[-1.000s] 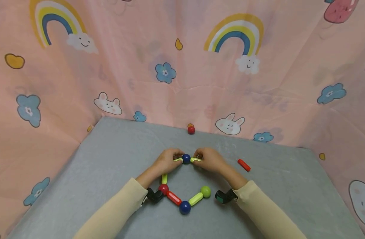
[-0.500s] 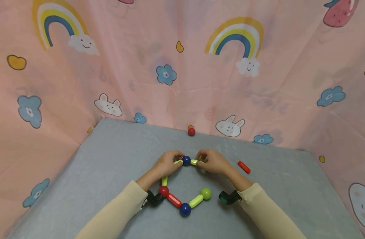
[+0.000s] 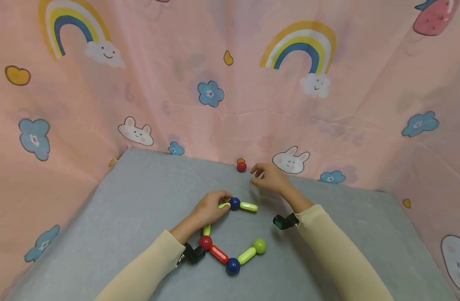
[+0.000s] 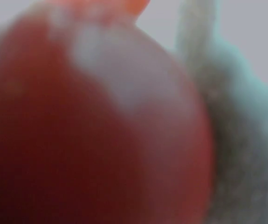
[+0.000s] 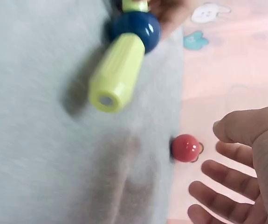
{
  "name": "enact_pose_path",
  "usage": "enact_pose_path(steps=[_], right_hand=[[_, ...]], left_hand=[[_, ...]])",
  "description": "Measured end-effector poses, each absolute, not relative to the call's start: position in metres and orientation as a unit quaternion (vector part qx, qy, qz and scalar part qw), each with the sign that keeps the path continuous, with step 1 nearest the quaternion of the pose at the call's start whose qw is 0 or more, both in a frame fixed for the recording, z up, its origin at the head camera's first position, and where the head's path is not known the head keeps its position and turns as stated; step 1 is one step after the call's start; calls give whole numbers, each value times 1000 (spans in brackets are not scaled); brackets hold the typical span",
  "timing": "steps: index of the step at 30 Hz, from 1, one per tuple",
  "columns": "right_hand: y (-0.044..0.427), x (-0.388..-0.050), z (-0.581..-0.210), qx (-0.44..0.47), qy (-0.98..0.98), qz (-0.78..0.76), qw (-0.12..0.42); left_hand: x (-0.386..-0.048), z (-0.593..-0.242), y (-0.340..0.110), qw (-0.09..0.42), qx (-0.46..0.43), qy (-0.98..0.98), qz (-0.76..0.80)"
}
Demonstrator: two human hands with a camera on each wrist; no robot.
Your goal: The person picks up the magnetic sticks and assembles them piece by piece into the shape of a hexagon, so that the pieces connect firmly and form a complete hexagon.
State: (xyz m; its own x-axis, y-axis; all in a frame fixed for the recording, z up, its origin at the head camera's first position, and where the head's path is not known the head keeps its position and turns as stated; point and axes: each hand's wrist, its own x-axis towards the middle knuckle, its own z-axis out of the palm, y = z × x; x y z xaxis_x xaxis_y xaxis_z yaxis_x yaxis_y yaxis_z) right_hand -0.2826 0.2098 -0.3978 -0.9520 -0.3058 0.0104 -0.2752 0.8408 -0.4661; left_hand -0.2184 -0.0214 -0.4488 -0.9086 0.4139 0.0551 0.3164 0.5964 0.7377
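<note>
My left hand (image 3: 212, 207) pinches a yellow-green magnetic rod (image 3: 224, 205) joined to a blue ball (image 3: 235, 203). From the ball's other side a second yellow-green rod (image 5: 117, 72) sticks out, its free end showing a metal tip in the right wrist view. My right hand (image 3: 270, 179) is in the air with parted, slightly bent fingers and nothing in them, just right of a loose red ball (image 3: 241, 167) at the back. Near my left wrist, another red ball (image 3: 205, 242) fills the left wrist view, blurred. A yellow-green rod (image 3: 207, 230) runs from it toward my left hand, which hides its far end.
A red rod (image 3: 219, 254), a blue ball (image 3: 233, 266), a yellow-green rod (image 3: 247, 256) and a green ball (image 3: 259, 246) continue the chain at the front. Grey cloth (image 3: 350, 234) covers the table; a pink patterned curtain (image 3: 230, 125) closes off the back.
My right hand has let go of the yellow-green rod and moved up and back toward the loose red ball. My left hand keeps its hold. The loose red rod is now hidden by the right arm.
</note>
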Motion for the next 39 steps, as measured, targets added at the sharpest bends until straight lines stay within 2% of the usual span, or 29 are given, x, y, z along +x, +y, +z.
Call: enact_pose_path(steps=[10, 16, 21, 29, 39], right_hand=[[193, -329, -404, -163, 963, -212, 21], [185, -343, -413, -195, 959, -204, 6], [182, -349, -418, -213, 956, -202, 17], [184, -344, -421, -182, 962, -200, 26], [201, -313, -415, -156, 965, -189, 89]], left_hand=[[-218, -450, -23, 57, 206, 894, 393], [-217, -447, -23, 54, 202, 895, 394], [-217, -449, -23, 42, 210, 895, 391], [-217, -450, -23, 41, 207, 891, 402], [-220, -448, -24, 50, 227, 884, 406]])
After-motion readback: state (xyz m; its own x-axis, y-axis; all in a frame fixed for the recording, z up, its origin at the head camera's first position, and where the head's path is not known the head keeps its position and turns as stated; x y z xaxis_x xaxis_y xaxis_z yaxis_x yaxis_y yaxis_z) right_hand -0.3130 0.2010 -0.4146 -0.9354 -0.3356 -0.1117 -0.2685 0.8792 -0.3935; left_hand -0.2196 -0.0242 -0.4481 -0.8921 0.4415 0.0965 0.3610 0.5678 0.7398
